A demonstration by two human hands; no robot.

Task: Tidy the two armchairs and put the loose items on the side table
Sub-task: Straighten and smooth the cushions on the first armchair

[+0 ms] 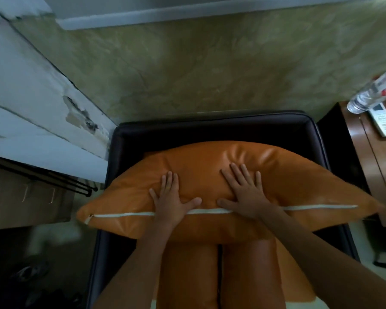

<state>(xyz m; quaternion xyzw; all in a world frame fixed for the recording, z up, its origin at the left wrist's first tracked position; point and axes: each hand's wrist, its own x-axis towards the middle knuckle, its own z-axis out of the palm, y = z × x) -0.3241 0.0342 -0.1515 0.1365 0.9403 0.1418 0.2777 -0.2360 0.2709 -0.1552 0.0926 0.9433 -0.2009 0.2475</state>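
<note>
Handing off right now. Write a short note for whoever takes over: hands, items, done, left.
Left hand and right hand: both open, palms flat, pressing the orange cushion.
Cushion lies across the dark armchair, zip edge nearest the person.
Done: water bottle and remote sit on the side table.
Left: settle the cushion; the second armchair is out of view, check it.

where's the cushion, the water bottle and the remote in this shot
cushion point(207, 181): head view, middle of its orange top face
water bottle point(370, 94): head view, middle of its clear body
remote point(383, 121): head view, its white button face
</note>
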